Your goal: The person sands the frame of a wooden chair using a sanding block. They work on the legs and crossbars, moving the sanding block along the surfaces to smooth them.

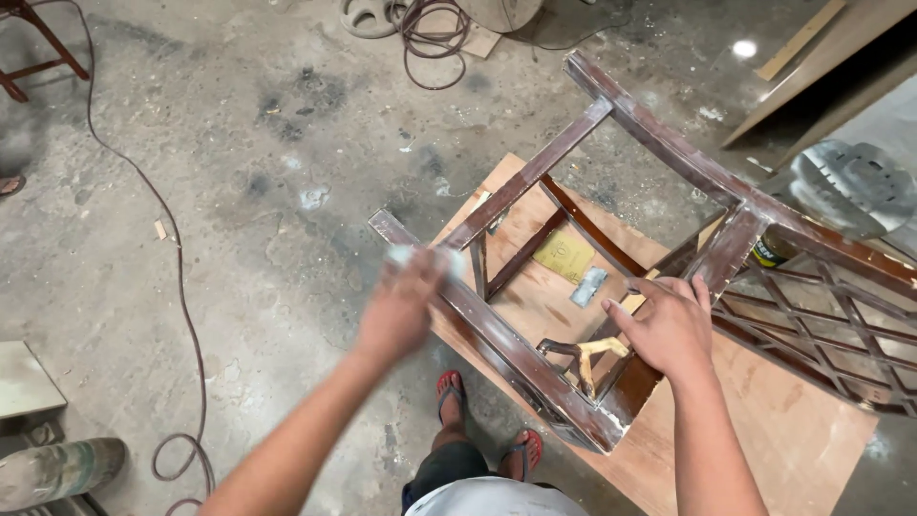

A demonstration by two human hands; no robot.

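Dark-stained wood shows pale scuffs along the chair frame (592,287), which lies tipped over on a plywood board (764,430) on the concrete floor (239,191); your left hand (401,311) is blurred over the frame's near rail, fingers apparently curled around a small pale pad (406,255), probably sandpaper. Your right hand (669,325) rests spread and empty on the seat corner, steadying it. Judging by this, you are mid-sanding; the next stroke calls for firm bracing and even pressure along the rail.
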